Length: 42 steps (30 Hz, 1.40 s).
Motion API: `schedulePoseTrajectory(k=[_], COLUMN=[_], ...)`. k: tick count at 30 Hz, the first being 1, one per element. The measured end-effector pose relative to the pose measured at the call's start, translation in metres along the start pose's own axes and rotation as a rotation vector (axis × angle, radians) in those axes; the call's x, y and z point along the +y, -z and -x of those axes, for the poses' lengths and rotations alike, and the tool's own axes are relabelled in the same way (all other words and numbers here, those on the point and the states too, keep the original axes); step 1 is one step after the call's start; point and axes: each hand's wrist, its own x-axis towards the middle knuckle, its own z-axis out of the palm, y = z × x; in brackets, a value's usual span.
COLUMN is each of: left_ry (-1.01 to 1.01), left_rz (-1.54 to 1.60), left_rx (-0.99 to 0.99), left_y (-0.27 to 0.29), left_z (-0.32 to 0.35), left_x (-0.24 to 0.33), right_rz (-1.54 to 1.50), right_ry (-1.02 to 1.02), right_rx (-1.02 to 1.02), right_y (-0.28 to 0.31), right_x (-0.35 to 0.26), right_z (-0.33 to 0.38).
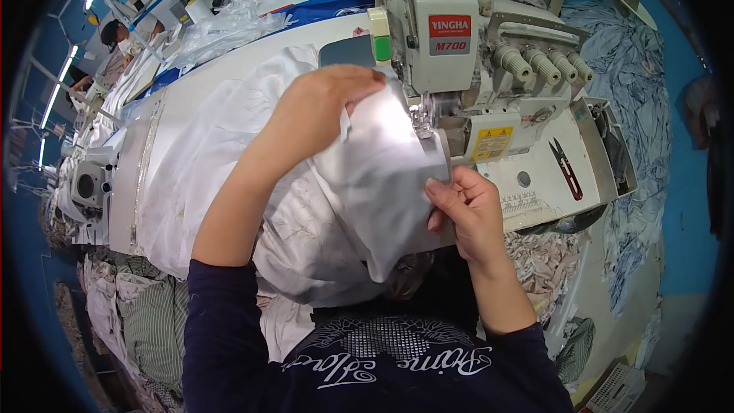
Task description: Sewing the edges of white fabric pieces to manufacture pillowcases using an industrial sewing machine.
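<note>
A piece of smooth white fabric lies under bright light at an overlock sewing machine. Its right edge runs beside the presser foot. My left hand is bent over the upper part of the fabric, fingers together and gripping it left of the needle area; the thumb is partly hidden. Lower down, my right hand pinches the fabric's right edge between thumb and fingers. More gathered white cloth spreads across the table to the left and hangs over its front edge toward my lap.
Red-handled thread snips lie on the machine's right-hand plate. A narrow bin stands beyond them. Fabric scraps are heaped below on the right, and striped cloth at lower left. Another person sits far left.
</note>
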Motion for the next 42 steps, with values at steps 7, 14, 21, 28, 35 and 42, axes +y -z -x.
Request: schedulePoseTrajectory(k=[7,14,21,28,35,42], left_ry=[0.143,0.246,0.124,0.337,0.507,1.341], left_rz=[-0.104,-0.073,0.063,0.151,0.41,0.256], left_rx=[0.053,0.107,0.215,-0.18,-0.743,0.311], left_y=[0.0,-0.002,0.012,0.081,0.043,-0.108], left_z=[-0.003,0.008,0.014,0.032,0.191,0.331], left_x=[-0.026,-0.031,-0.024,0.064,0.133,0.155], right_rz=[0.019,0.15,0.763,0.562,0.509,-0.271], right_ry=[0.019,0.16,-0.168,-0.17,-0.536,-0.557], right_rx=[-0.001,0.136,-0.285,-0.369,-0.631,-0.8], right_y=[-0.004,-0.014,0.035,0.038,-0.048,-0.126], right_x=[-0.004,0.008,0.115,0.23,0.113,0.024], right_z=[-0.002,0.01,0.096,0.041,0.067,0.078])
